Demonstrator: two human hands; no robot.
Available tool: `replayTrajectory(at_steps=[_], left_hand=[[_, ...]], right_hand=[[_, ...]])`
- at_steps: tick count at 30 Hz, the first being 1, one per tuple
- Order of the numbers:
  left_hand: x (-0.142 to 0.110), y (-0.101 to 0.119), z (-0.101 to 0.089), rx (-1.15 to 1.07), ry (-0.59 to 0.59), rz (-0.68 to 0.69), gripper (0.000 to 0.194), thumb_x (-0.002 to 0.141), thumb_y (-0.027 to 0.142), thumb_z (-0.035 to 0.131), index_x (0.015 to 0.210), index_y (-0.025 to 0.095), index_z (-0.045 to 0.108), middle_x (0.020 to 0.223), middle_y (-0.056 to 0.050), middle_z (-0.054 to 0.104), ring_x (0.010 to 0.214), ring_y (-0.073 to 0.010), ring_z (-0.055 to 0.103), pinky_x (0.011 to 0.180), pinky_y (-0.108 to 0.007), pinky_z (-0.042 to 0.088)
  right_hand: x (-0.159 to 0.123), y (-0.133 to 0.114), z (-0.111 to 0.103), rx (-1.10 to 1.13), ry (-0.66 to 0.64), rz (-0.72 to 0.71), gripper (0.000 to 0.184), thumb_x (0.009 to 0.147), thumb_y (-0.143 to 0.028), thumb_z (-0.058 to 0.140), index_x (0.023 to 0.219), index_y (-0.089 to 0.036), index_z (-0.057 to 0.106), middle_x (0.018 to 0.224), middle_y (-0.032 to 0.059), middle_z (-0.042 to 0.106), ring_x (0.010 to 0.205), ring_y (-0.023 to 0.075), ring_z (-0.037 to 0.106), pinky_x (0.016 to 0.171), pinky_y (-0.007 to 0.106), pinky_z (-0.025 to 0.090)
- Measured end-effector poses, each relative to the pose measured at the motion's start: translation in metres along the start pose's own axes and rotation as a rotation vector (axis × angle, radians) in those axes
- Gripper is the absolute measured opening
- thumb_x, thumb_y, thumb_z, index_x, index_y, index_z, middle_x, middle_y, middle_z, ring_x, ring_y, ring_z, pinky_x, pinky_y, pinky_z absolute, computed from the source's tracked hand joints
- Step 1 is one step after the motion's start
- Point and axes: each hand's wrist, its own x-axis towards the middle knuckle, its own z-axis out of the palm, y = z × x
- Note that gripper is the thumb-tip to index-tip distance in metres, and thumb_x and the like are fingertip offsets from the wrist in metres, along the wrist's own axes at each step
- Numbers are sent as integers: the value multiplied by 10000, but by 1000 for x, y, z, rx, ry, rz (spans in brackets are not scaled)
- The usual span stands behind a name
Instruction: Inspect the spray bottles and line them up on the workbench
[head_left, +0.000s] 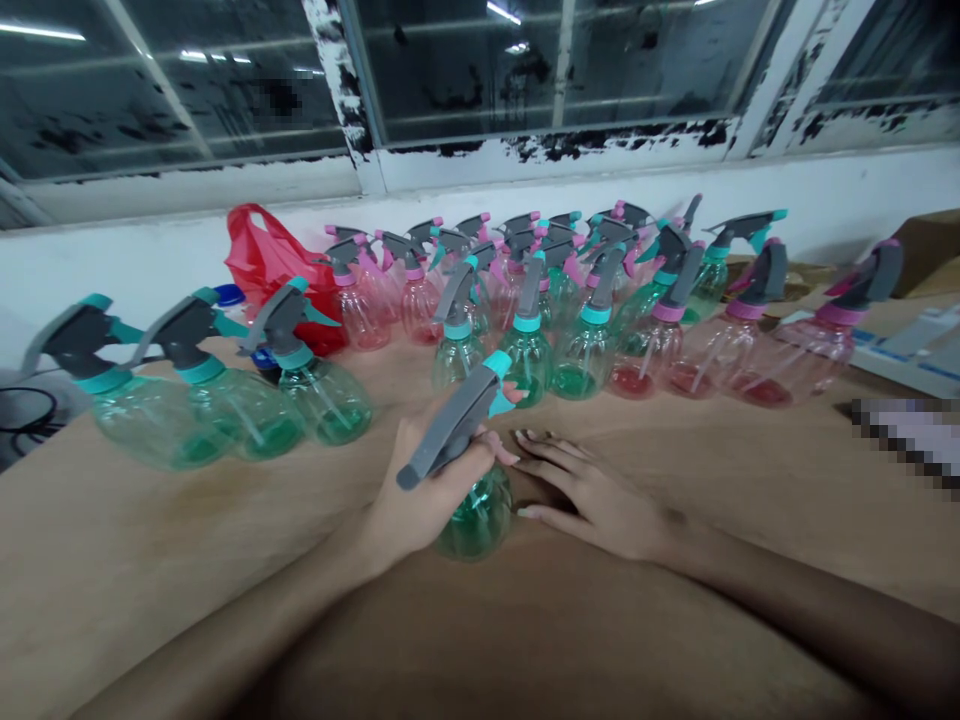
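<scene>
A green spray bottle [474,522] with a grey and teal trigger head stands on the wooden table in front of me. My left hand [427,485] is wrapped round its neck below the trigger head, with a finger near the teal trigger. Just right of the bottle, my right hand [592,490] rests palm down, fingers stretched toward the bottle and holding nothing. Behind them is a row of green spray bottles [525,360] and pink spray bottles [795,355], with coloured liquid at the bottom. Three more green spray bottles [330,405] stand at the left.
A red plastic bag [277,255] sits at the back near a blue-capped container [229,297]. More spray bottles crowd along the white wall under the windows. A cardboard box [930,250] and a blurred flat object [911,435] lie at the right. Dark cables [30,415] show at the left edge.
</scene>
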Motion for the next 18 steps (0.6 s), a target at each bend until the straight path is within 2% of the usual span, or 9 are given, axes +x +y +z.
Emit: replayTrajectory(at_steps=[4,18], left_hand=[[0,0,0,4,3,-4,152,762,172,505,688,235,622,710,14,633,758,-180,678,734,-297,525],[-2,5,2,9,17,-13,213,749,159,486,857,250,645,723,12,651,747,-177,674,738,-308,532]], right_hand=[[0,0,0,-21,-24,13,558,893,-502,436,1364,-203,412,1424,98,417,1342,238,316,1088,474,296],[0,-1,-1,0,-10,8,555,890,-493,449,1370,-217,401,1415,93,430,1336,241,328,1081,482,307]])
